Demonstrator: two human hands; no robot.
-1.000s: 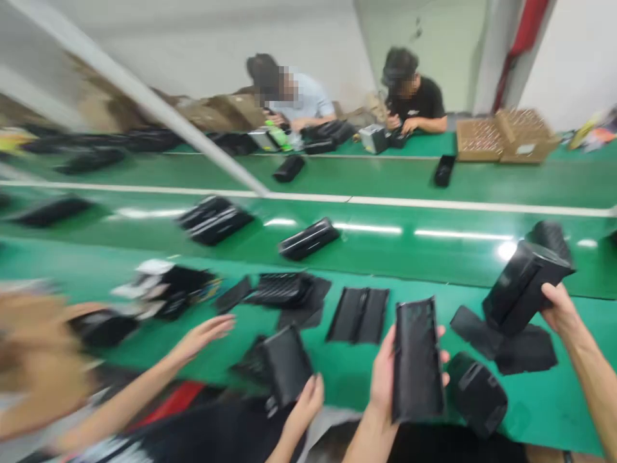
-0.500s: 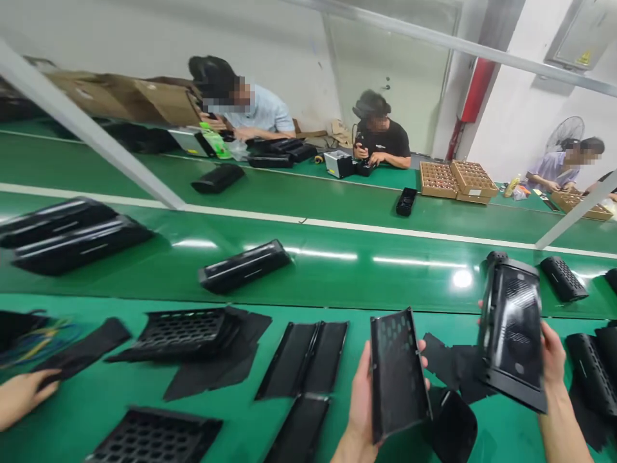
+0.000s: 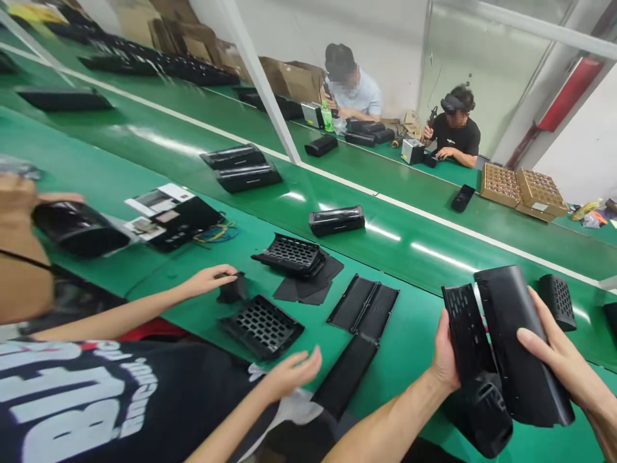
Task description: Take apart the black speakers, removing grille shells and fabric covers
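Observation:
My left hand [image 3: 446, 354] grips a black perforated cover [image 3: 463, 334] by its left edge, its hollow inner side showing. Close beside it on the right, my right hand [image 3: 562, 350] holds a smooth black curved housing [image 3: 518, 341], thumb across its face. The two parts are tilted and nearly meet along their long edges. Below them a rounded black part [image 3: 488, 418] is partly covered by the perforated cover. Left of my hands, flat black panels [image 3: 364, 305] lie on the green table.
At the left a co-worker's two hands [image 3: 294, 373] reach over the table, near perforated covers [image 3: 263, 325] and black sheets [image 3: 308, 289]. Black housings [image 3: 337, 220] stand on the green belt [image 3: 409, 257]. Two people sit across, beside cartons [image 3: 501, 183].
The view has swung left, bringing the co-worker's body into sight. The housing in my right hand has turned from its glossy side to its smooth back and moved close to the perforated cover.

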